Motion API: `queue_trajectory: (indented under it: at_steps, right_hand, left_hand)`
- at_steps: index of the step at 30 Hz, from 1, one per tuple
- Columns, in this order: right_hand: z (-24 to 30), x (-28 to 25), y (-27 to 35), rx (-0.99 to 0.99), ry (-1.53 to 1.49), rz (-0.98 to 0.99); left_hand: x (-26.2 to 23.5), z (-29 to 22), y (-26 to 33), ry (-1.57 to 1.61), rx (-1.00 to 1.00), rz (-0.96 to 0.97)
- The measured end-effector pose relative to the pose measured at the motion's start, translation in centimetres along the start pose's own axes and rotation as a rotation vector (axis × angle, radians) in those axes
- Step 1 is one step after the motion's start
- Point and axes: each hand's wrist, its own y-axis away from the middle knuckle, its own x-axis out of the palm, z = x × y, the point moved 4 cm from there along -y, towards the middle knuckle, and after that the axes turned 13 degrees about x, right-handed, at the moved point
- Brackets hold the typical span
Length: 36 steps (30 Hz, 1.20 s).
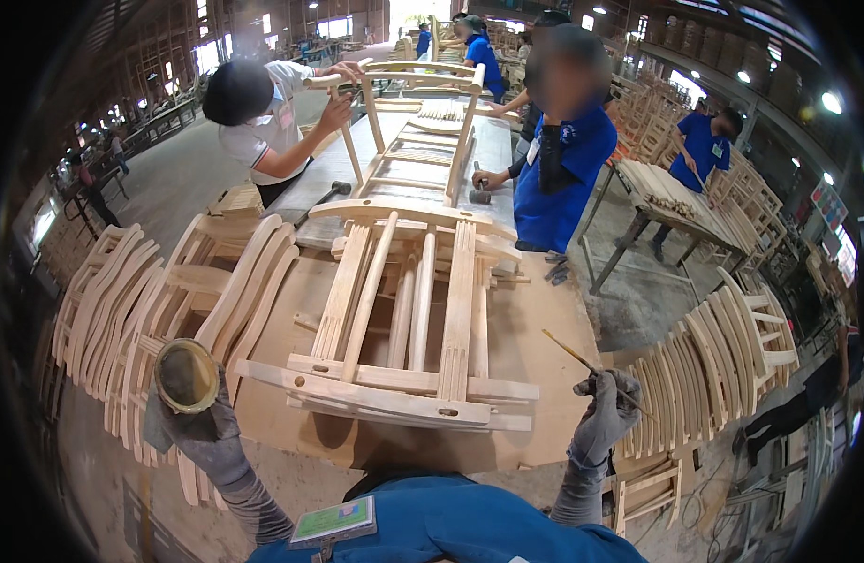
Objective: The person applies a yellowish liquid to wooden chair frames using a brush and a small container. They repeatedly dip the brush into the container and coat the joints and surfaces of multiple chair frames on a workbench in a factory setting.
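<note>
From here those wooden frames (404,379) look slotted together, brushing probably unfinished tbh: left fingers (222,399) curled round a pot (187,377), right fingers (593,384) pinching a brush (571,351).

A round cup (184,407) and slanted brush (570,351) flank the pale wooden frame (457,314).

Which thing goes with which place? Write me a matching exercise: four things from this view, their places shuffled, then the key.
Things
1. round pot
2. thin paintbrush
3. stacked wooden frames
4. badge

Places
A. on the brown tabletop
B. in the left hand
C. on the blue top
D. in the right hand

Pairs: 1-B, 2-D, 3-A, 4-C
</note>
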Motion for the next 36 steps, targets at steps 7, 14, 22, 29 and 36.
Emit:
queue_trajectory:
  at_steps: [7, 14, 22, 29, 36]
  right_hand:
    - [0.1, -0.1, 0.2, -0.003, -0.035, -0.05]
    - [-0.3, -0.6, 0.4, -0.018, -0.004, -0.053]
    - [0.4, 0.7, 1.0, 0.017, 0.004, -0.071]
    - [1.2, 1.3, 1.2, -0.055, 0.011, -0.062]
    - [2.6, 1.1, 1.3, -0.092, 0.064, -0.16]
  left_hand:
    - [-0.4, 0.9, 0.0, 0.374, -0.141, -0.143]
    - [-0.2, 0.7, -0.3, 0.549, -0.275, -0.224]
    - [-1.7, 0.4, -0.2, 0.692, -0.321, -0.317]
    - [-3.5, 0.3, 0.0, 0.471, -0.21, -0.307]
    - [-3.0, -0.9, 0.1, 0.281, -0.184, -0.303]
